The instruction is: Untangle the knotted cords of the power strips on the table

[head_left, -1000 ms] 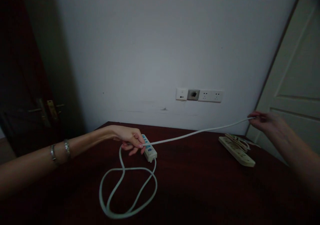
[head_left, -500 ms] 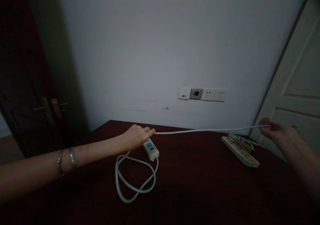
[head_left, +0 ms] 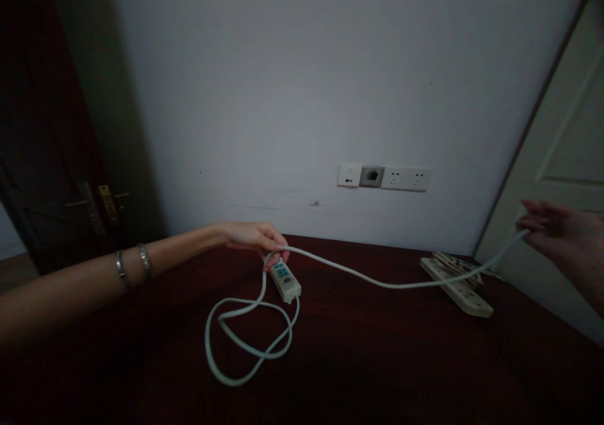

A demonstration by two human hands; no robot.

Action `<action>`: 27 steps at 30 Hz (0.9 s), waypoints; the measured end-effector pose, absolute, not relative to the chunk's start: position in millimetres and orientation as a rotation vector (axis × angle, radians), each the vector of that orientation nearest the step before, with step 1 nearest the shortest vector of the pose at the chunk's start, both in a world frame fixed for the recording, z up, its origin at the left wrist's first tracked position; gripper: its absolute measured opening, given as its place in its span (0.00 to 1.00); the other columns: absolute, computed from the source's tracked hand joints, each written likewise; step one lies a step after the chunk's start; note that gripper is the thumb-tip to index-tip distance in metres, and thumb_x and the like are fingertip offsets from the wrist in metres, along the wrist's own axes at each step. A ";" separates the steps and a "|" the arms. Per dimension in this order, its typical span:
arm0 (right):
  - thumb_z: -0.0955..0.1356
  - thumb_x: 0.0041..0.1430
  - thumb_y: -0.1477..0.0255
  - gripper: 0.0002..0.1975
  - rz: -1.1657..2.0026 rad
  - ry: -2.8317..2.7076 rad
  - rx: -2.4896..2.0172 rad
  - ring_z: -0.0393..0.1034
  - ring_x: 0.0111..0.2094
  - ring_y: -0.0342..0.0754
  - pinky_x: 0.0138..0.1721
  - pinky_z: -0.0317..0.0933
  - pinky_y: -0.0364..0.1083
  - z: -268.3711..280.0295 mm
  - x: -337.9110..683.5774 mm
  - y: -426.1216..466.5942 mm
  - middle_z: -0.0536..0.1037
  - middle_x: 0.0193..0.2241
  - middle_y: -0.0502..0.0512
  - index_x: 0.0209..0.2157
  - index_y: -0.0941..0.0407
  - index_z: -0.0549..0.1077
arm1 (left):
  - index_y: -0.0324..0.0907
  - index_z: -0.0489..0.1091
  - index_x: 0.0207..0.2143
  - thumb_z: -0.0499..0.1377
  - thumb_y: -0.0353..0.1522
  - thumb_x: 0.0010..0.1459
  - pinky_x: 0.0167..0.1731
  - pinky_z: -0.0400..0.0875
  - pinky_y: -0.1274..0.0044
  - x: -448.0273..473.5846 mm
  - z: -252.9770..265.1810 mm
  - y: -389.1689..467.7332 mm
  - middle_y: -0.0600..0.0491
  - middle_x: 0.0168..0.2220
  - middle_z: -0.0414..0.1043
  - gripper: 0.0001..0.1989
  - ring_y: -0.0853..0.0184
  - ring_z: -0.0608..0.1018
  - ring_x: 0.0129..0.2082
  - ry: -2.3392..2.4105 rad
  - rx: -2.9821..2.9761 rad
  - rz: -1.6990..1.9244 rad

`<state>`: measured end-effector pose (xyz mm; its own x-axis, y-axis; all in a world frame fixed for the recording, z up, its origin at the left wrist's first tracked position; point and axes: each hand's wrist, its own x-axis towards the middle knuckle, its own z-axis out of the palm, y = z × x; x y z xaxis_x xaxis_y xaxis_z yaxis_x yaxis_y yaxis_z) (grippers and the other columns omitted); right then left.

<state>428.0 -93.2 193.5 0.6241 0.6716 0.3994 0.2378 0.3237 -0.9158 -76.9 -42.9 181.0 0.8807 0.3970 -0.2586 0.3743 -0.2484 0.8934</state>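
Observation:
A white power cord (head_left: 372, 280) runs in a slack curve between both hands above a dark red table (head_left: 368, 349). My left hand (head_left: 259, 239), with two bracelets on its wrist, pinches the cord between thumb and fingers. Just below it a small power strip (head_left: 286, 283) lies on the table, its far end hidden behind the hand. From its near end the cord leaves and lies in loose loops to the left. At the far right, my right hand (head_left: 550, 220) is closed on the cord; its free end is hidden in or behind that hand.
A second, longer power strip (head_left: 457, 293) lies at the table's right, its own bundled cord (head_left: 460, 267) on top. Wall sockets (head_left: 406, 178) sit above the table's back edge. A dark door (head_left: 47, 160) stands at left, a pale door (head_left: 557, 160) at right.
The cord between my hands went from taut to sagging. My left hand has turned to a thumb-and-finger pinch, and my right hand has moved slightly right and up.

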 end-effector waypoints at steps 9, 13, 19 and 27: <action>0.64 0.57 0.71 0.08 1.132 -1.206 -0.958 0.71 0.37 0.46 0.42 0.64 0.45 185.2 252.9 -106.9 0.75 0.38 0.61 0.33 0.59 0.74 | 0.34 0.72 0.27 0.54 0.36 0.58 0.22 0.60 0.81 30.8 192.3 -59.9 0.52 0.20 0.70 0.15 0.78 0.67 0.17 0.583 2.081 0.472; 0.66 0.53 0.63 0.12 0.964 -1.517 -1.013 0.68 0.28 0.44 0.35 0.62 0.46 170.9 222.4 -105.8 0.74 0.27 0.55 0.28 0.59 0.72 | 0.33 0.70 0.25 0.56 0.37 0.56 0.19 0.60 0.81 45.8 199.2 -62.9 0.51 0.20 0.70 0.15 0.76 0.69 0.16 0.637 2.056 0.744; 0.66 0.49 0.55 0.19 0.686 -1.613 -1.034 0.56 0.20 0.39 0.23 0.52 0.41 179.6 215.7 -99.9 0.64 0.18 0.48 0.25 0.59 0.70 | 0.37 0.66 0.31 0.56 0.37 0.56 0.19 0.61 0.82 42.5 201.2 -58.9 0.56 0.20 0.67 0.11 0.78 0.66 0.15 0.481 1.633 0.738; 0.64 0.54 0.57 0.17 0.485 -1.602 -0.861 0.55 0.21 0.39 0.23 0.51 0.40 193.8 203.9 -107.5 0.60 0.20 0.48 0.25 0.57 0.67 | 0.37 0.66 0.30 0.37 0.47 0.60 0.28 0.66 0.73 35.0 182.8 -83.3 0.53 0.18 0.62 0.27 0.71 0.66 0.19 0.228 1.290 0.425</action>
<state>203.9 -107.5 193.8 -0.0335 0.7541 0.6559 0.2634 0.6398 -0.7220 35.0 -83.3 182.8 0.9010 0.4280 0.0713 -0.1780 0.2146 0.9603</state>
